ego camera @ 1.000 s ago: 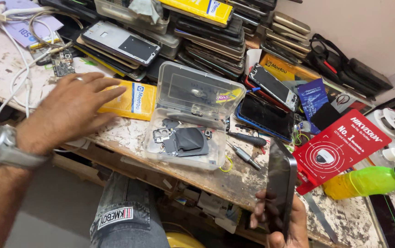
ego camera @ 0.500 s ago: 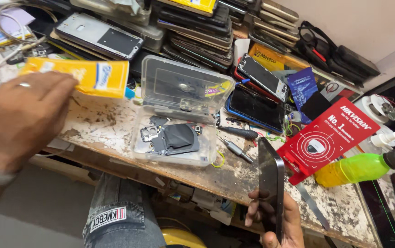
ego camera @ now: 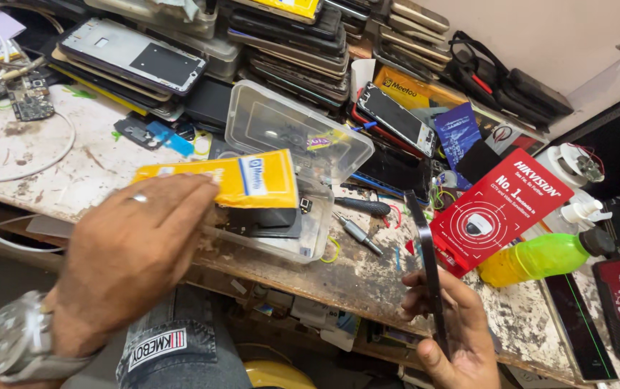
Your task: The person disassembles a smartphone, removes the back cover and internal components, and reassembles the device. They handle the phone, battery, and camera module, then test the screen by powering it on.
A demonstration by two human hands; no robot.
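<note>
Over the clear plastic box (ego camera: pixel 292 155) on the worn workbench (ego camera: pixel 58 169), the left hand (ego camera: pixel 133 263) pinches a flat yellow packet (ego camera: pixel 234 180) by its near edge, fingers closed on it. It looks light and floppy, likely best held along an edge. Right of the box, past two screwdrivers (ego camera: pixel 357 220), the right hand (ego camera: pixel 450 331) grips a dark phone (ego camera: pixel 429 266) edge-on, fingers wrapped round its lower half. That phone seems stiff, smooth and breakable, so its sides are the safer hold. A green bottle (ego camera: pixel 541 258) lies further right.
</note>
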